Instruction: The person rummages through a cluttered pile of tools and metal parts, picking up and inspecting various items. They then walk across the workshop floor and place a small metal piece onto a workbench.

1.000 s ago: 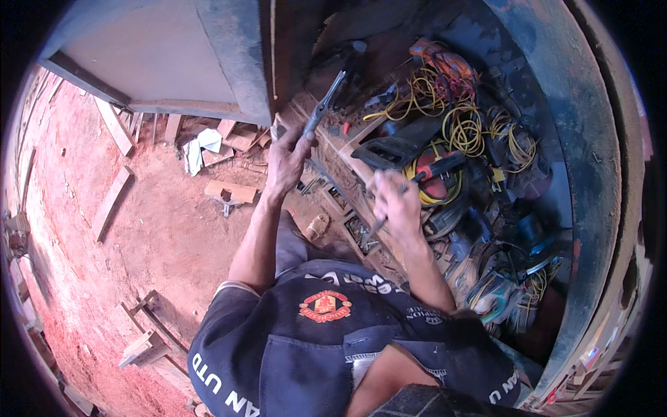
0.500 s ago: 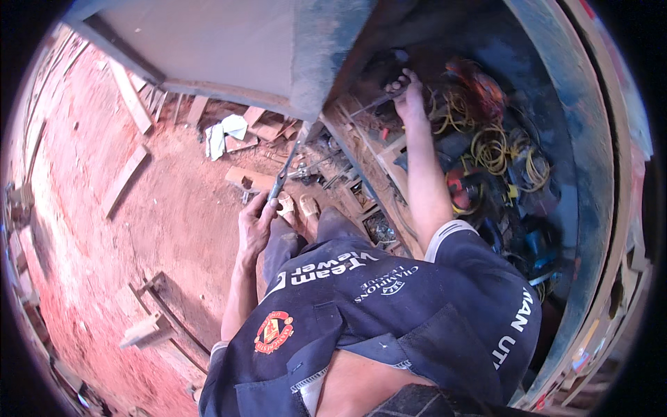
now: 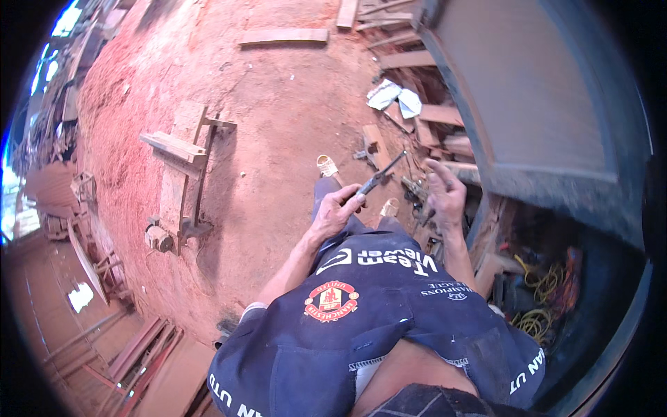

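Observation:
My left hand [image 3: 338, 210] is closed around a slim hand tool [image 3: 376, 182] with a greyish handle and a narrow dark metal end, which points up and right. What kind of tool it is, I cannot make out. To its right, my right hand [image 3: 447, 198] is raised above the scrap-strewn ground with its fingers apart and partly bent. No held thing shows clearly in it; dark clutter lies just below its fingers. A wooden block [image 3: 376, 146] lies on the ground beyond the tool tip.
At the right stands a large box with a raised panel lid [image 3: 535, 90]; yellow cords [image 3: 538, 278] lie inside. Wood offcuts [image 3: 439, 115] and white scraps [image 3: 394, 97] lie beside it. A low wooden bench [image 3: 182, 181] stands on the reddish ground at left, with a plank [image 3: 283, 37] farther off.
My right hand has come out of the box and back toward my left hand. My view has swung left, while the left hand keeps hold of the slim tool.

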{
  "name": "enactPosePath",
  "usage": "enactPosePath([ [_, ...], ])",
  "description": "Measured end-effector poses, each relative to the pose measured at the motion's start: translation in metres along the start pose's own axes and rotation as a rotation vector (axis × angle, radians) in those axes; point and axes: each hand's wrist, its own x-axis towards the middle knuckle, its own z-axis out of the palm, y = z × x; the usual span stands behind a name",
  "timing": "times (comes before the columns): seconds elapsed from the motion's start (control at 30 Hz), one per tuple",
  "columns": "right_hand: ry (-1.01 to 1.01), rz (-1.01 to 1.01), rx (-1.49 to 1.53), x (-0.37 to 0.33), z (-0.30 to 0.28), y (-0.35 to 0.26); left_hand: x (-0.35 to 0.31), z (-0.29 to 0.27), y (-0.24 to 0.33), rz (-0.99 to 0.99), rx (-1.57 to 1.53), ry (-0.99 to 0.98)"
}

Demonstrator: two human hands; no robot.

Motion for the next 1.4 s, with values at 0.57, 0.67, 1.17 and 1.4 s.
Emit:
enactPosePath([
  [0.57, -0.727, -0.057, -0.161, 0.252, 0.438, -0.097, 0.154, -0.368, 0.116, 0.218, 0.066, 0.052],
  [0.67, -0.696, -0.054, -0.05, 0.303, 0.495, -0.104, 0.203, -0.408, 0.134, 0.328, -0.034, 0.185],
  [1.17, -0.961, -0.33, -0.323, 0.626, 0.839, -0.194, 0.393, -0.737, 0.227, 0.152, 0.093, 0.753],
  [1.4, -0.727, -0.122, -0.446, 0.792, 0.995, -0.177, 0.462, -0.932, 0.261, 0.172, -0.285, 1.007],
])
